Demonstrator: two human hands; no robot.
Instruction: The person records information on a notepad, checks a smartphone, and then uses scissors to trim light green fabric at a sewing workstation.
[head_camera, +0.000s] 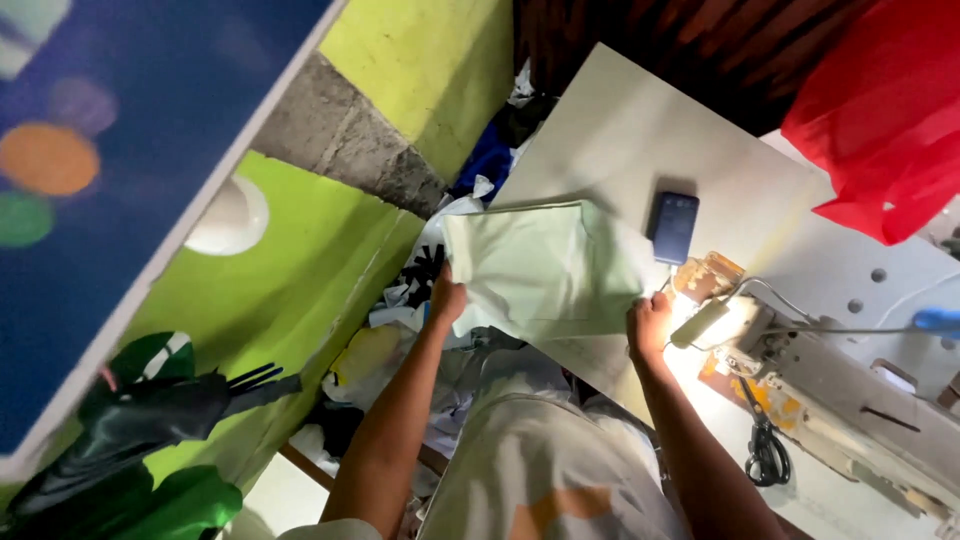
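A pale green piece of fabric lies folded on the white sewing table, partly hanging over its near edge. My left hand grips the fabric's left edge, off the side of the table. My right hand holds the fabric's right corner, close to the lit sewing machine. Both arms reach up from my lap.
A dark phone lies on the table just beyond the fabric. Black scissors rest beside the machine. Red cloth hangs at the upper right. Scraps and bags are piled left of the table against a green wall.
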